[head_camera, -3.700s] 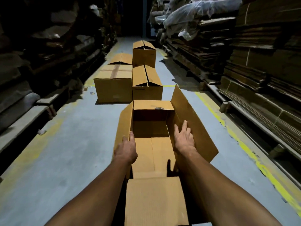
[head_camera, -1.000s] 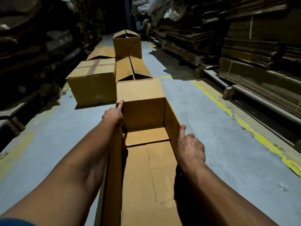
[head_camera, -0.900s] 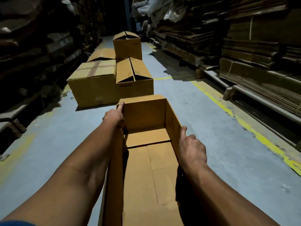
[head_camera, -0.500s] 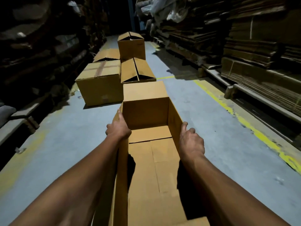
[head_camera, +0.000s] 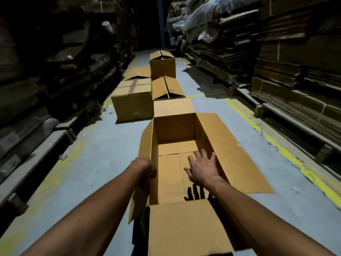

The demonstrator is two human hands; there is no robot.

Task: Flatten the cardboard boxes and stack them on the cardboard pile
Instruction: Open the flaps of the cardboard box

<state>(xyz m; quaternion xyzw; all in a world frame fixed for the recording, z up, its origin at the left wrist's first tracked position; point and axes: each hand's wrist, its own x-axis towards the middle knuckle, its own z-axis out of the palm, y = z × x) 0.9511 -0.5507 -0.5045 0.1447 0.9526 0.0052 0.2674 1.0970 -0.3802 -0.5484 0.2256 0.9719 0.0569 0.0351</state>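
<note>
now our right hand (head_camera: 202, 168) has let go of the box (head_camera: 177, 145) wall and reaches inside with fingers spread, over its bottom. the right flap has dropped outward. our left hand (head_camera: 146, 168) still grips the left wall; the box stands on the floor (head_camera: 103, 156).

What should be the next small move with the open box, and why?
Probably push the right hand down through the bottom flaps: it hovers open inside the open box, the left hand grips the left wall, and the bottom is closed.
</note>
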